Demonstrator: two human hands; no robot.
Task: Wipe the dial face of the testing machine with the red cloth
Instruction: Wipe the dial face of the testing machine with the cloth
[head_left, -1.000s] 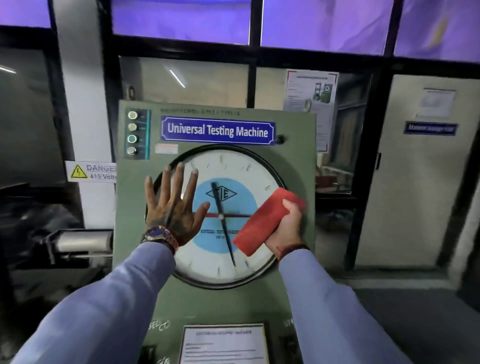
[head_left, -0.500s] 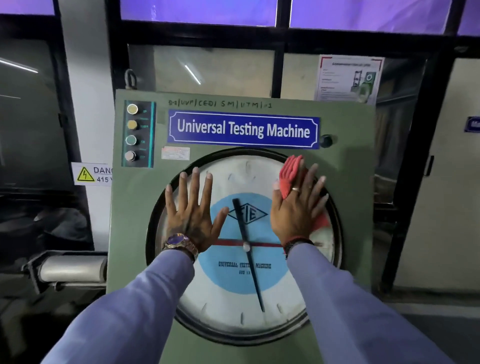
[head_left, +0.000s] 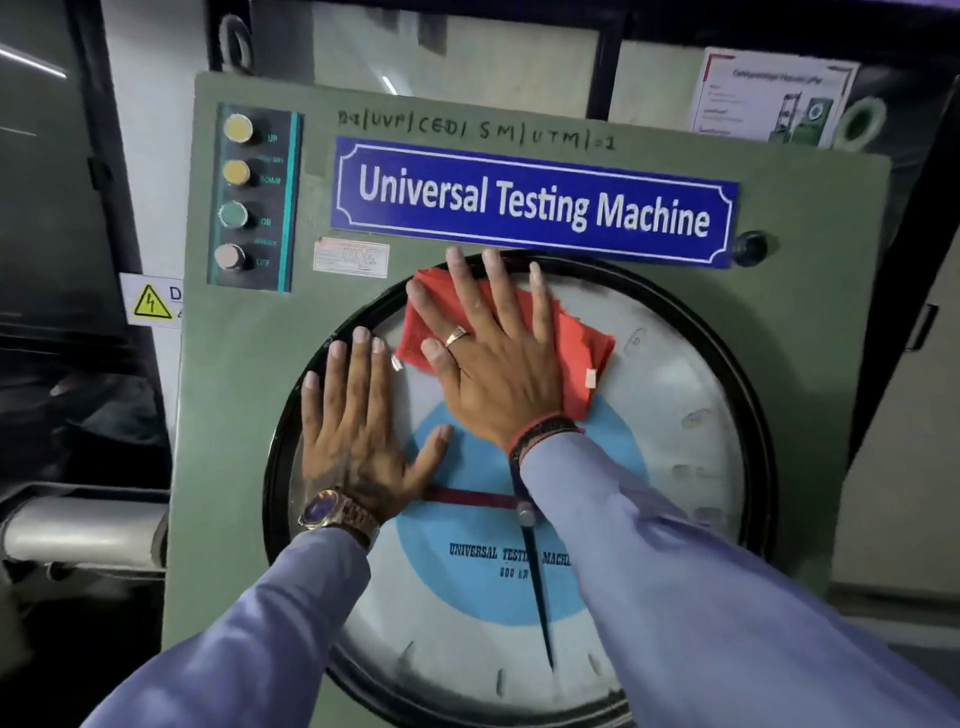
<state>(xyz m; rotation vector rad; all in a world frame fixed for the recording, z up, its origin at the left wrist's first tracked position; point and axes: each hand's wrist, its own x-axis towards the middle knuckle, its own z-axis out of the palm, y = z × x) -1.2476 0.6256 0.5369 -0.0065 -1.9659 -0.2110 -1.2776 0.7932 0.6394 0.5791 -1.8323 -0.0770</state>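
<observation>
Two hands flat on the dial: the right hand spread wide, pinning the cloth near the top rim, the left hand open and bracing; the cloth looks soft, light, bunch-prone, so palm pressure beats pinching

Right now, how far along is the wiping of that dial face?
Done: the red cloth is in play, pressed flat on the glass. In hand: the right hand spreads over it at the top of the dial face, while the left hand braces flat on the left side. Left: the lower half and right side, which look hazy and untouched.
</observation>
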